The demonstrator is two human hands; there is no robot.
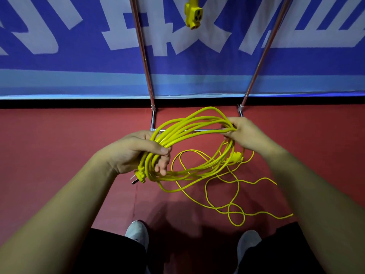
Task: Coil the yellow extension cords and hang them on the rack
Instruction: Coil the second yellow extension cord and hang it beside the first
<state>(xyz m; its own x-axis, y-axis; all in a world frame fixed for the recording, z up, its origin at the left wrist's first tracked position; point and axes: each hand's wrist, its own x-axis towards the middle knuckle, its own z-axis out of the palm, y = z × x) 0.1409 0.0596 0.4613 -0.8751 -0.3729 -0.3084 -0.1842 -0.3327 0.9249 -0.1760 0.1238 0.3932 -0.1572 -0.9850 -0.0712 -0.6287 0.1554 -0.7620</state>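
Red flooring (59,155) runs to a far wall covered by a blue banner (79,62) with large pale lettering. Against that wall stands one chrome rack (147,76), showing two slanted uprights and a low crossbar near the floor. One yellow socket end (193,14) hangs at the top between the uprights (its cord is out of view).

Two hands hold one coiled yellow extension cord (187,131) above the floor, in front of the crossbar. The left hand (138,153) is closed around the left side of the coil, thumb pressed over the strands, and the cord's pronged plug (139,176) pokes out just below it. The right hand (245,133) grips the right side of the coil with fingers curled tight over the bundled loops.

A second, thinner yellow cord (233,204) lies loose in tangled loops on the floor, beneath and to the right of the coil. Two grey shoes (138,232) show at the near edge.
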